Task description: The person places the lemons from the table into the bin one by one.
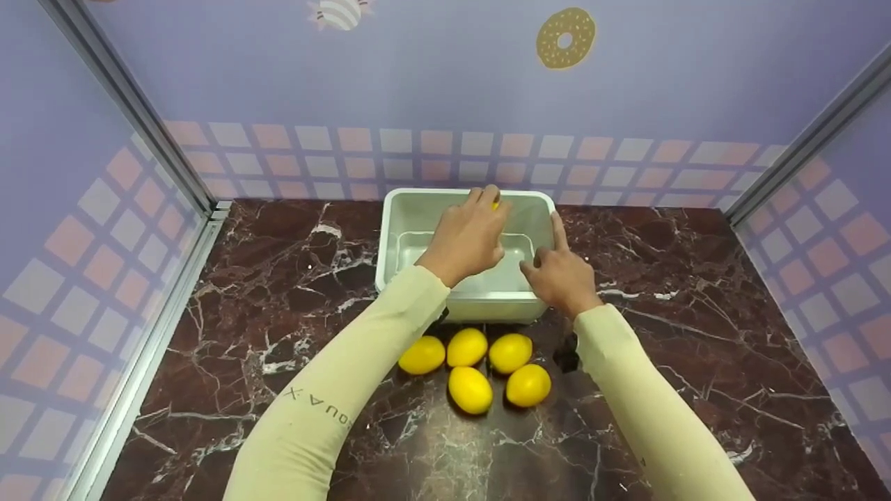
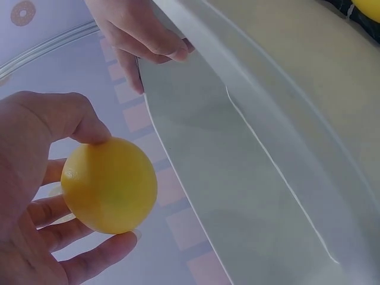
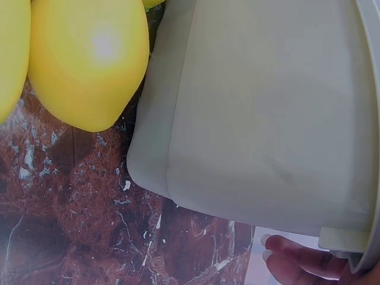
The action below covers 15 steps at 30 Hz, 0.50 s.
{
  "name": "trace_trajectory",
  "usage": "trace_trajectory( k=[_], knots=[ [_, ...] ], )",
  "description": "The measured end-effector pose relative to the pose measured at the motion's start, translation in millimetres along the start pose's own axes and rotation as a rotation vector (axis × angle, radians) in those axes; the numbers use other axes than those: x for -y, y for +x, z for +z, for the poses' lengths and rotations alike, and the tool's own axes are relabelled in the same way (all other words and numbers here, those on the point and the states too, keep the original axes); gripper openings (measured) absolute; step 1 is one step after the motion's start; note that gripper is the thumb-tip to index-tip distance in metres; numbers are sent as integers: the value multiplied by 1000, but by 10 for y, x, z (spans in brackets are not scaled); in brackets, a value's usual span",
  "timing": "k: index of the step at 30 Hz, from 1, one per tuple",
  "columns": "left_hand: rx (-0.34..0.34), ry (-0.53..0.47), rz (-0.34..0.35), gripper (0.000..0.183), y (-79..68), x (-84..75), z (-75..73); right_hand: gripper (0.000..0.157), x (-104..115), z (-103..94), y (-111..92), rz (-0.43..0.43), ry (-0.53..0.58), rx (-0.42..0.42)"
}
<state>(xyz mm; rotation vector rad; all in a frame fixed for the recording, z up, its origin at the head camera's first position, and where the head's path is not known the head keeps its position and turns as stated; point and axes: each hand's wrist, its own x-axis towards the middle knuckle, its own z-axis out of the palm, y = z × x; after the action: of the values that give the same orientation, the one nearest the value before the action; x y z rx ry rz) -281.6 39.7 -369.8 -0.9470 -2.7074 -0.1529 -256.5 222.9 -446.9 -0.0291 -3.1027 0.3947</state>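
The held lemon (image 2: 110, 187) is at the pale bin's (image 1: 498, 296) one o'clock side in the head view. It looks nearly round from the left wrist, so I cannot tell which way its long axis runs. The left hand (image 1: 470, 236) grasps it: in the wrist view the thumb presses at twelve o'clock and a fingertip lies at five. That forearm comes in from seven o'clock and the hand points to one.

The bin opens upward, its long axis running nine to three. At its four o'clock corner the right hand (image 1: 562, 275) pinches the rim, thumb inside, index finger straight toward twelve; its forearm enters from five.

Five loose lemons (image 1: 470, 390) lie on the counter (image 1: 334, 456) at the bin's six o'clock; the nearest one to the middle points eleven to five.
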Motion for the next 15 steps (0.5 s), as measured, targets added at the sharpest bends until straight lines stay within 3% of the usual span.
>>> trace_trajectory(
  k=[15],
  knots=[
    [-3, -2, -5, 40, 5, 2, 8, 41, -5, 4, 13, 10, 16, 8]
  ],
)
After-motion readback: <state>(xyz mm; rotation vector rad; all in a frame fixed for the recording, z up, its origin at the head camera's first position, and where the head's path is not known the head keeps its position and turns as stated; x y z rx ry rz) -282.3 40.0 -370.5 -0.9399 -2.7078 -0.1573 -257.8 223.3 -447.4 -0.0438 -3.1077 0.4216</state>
